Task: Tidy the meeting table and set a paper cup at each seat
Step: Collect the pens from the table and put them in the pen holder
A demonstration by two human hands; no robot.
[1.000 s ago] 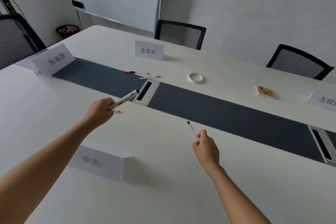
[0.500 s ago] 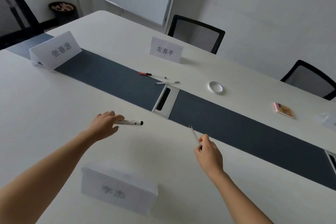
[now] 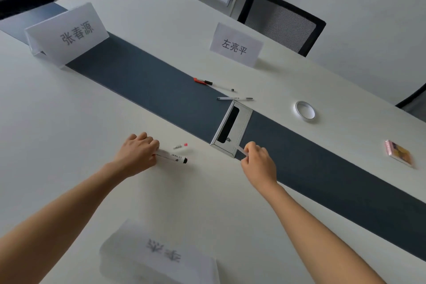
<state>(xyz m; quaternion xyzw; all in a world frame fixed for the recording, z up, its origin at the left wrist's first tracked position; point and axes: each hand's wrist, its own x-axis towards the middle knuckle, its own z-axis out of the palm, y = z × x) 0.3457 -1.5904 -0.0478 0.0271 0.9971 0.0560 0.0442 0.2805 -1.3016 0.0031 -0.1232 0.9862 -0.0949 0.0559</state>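
My left hand point(image 3: 138, 153) rests on the white meeting table point(image 3: 69, 136), fingers closed on the end of a white marker with a black cap point(image 3: 174, 157). A small red-tipped marker point(image 3: 180, 146) lies just beyond it, untouched. My right hand point(image 3: 259, 159) pinches a thin white pen point(image 3: 241, 150) beside the metal cable box point(image 3: 231, 129). A red-capped pen point(image 3: 204, 81), a clear pen point(image 3: 235, 98), a roll of tape point(image 3: 305, 110) and a small notebook point(image 3: 398, 153) lie across the table. No paper cup is in view.
A dark runner point(image 3: 143, 90) crosses the table's middle. Name cards stand at far left point(image 3: 69, 33), at the far side point(image 3: 236, 45) and near me point(image 3: 159, 253). A black mesh chair point(image 3: 282, 22) sits behind the table, a whiteboard behind it.
The view has moved closer and tilted down. My left hand has lowered the black-capped marker onto the table. My right hand has carried the thin pen forward to the cable box.
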